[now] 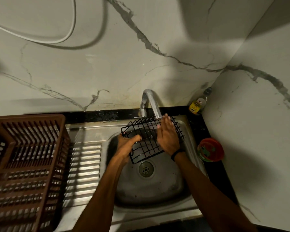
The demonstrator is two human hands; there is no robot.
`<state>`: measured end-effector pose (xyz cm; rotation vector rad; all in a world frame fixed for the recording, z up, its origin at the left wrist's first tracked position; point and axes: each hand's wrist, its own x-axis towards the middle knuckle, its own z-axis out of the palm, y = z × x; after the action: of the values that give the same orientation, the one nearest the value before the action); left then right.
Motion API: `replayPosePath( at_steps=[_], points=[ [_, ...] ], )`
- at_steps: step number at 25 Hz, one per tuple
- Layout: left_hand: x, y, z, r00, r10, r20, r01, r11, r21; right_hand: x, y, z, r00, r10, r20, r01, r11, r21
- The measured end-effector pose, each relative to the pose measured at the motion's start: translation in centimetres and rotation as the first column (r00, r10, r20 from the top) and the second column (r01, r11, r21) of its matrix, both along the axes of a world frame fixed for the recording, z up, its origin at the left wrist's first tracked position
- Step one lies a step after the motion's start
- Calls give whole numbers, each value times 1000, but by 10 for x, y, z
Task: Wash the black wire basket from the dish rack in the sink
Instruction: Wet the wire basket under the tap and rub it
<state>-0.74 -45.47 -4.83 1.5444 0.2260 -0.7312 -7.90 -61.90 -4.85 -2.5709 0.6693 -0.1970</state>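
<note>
Basket [146, 147] under tap [151, 101], dish rack [28, 158] left

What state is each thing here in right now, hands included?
Black wire basket: tilted, held over the sink below the tap spout.
Left hand: grips the basket's left edge.
Right hand: flat, fingers straight, pressed on the wires.
Tap: spout over basket; running water cannot be told.
Sink: drain unplugged.
Dish rack: upright on the drainboard.
Bottle: upright, capped, in the corner.

I see two forearms [105, 185], uncovered along their whole visible length. A slim black band [177, 154] circles the wrist of the right hand [167, 138], sitting snug.
</note>
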Motion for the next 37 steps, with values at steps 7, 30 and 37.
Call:
replayPosePath(
  at_steps=[7, 30, 37],
  points=[
    [0, 1, -12, 1000, 18, -9, -18, 1000, 11, -7, 7, -5, 999, 18, 28, -17, 1000, -22],
    [7, 9, -7, 993, 121, -10, -121, 993, 9, -21, 14, -7, 1000, 31, 1, -31, 1000, 3],
    [3, 0, -4, 972, 193, -136, -201, 978, -47, -27, 32, -3, 994, 69, 79, -73, 996, 49]
  ],
)
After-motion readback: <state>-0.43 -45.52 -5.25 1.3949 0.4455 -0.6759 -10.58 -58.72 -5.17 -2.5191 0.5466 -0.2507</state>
